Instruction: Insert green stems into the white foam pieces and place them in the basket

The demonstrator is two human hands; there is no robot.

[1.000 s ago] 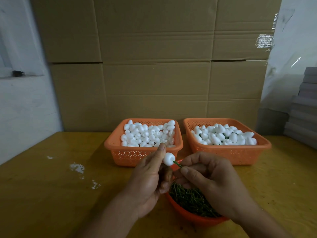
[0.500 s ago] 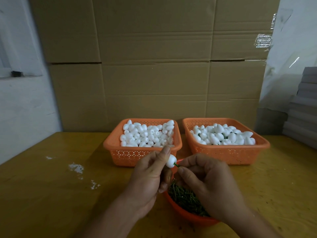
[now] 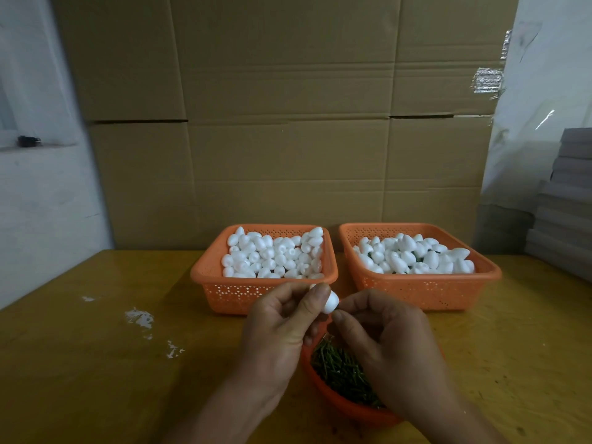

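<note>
White foam, an egg-shaped piece (image 3: 330, 302), is sitting pinched between the thumb and fingers of the left hand (image 3: 282, 328), raised above the table (image 3: 96, 363). The right hand (image 3: 387, 341) is meeting it from the other side, thumb and forefinger pressed together at the piece's lower end; any stem between them is too hidden to make out. Directly beneath both hands, a round orange bowl (image 3: 352, 411) is holding a heap of green stems (image 3: 339, 373). Beyond the left hand, an orange perforated basket (image 3: 224, 290) is lying full of plain foam pieces (image 3: 272, 254). Beyond the right hand, a second orange basket (image 3: 448, 293) is holding more foam pieces (image 3: 413, 254), with bits of green showing among them. Cardboard boxes (image 3: 288, 123) are standing stacked behind the baskets.
</note>
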